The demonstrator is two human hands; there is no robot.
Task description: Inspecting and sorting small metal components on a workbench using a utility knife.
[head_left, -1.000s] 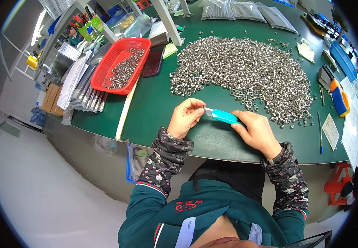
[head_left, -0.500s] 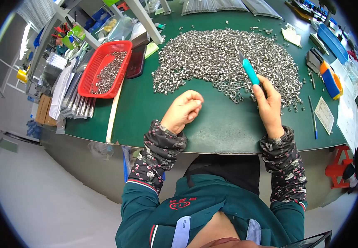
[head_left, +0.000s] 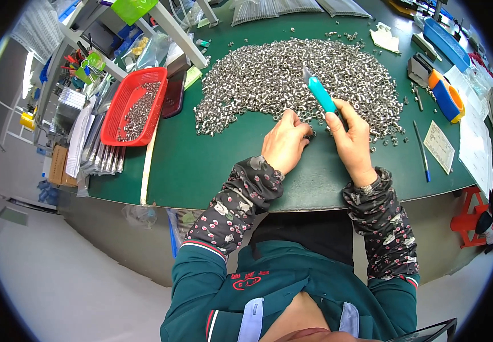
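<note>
A broad pile of small silvery metal rings covers the middle of the green table. At its near edge, my left hand is closed, with thumb and fingertips drawn together against the rings. Whether a ring is pinched there is hidden. To its right, my right hand is wrapped round the teal handle of a knife. The knife tilts up and to the left, and its short grey blade stands over the pile.
A red plastic basket with more rings stands at the left, beside a dark phone-like case. On the right lie a pen, a paper slip, an orange-and-blue holder and a blue tray.
My left hand has moved right and forward from the bare tabletop to the pile's near edge. My right hand, still holding the knife, has shifted slightly left; the whole view has shifted a little.
</note>
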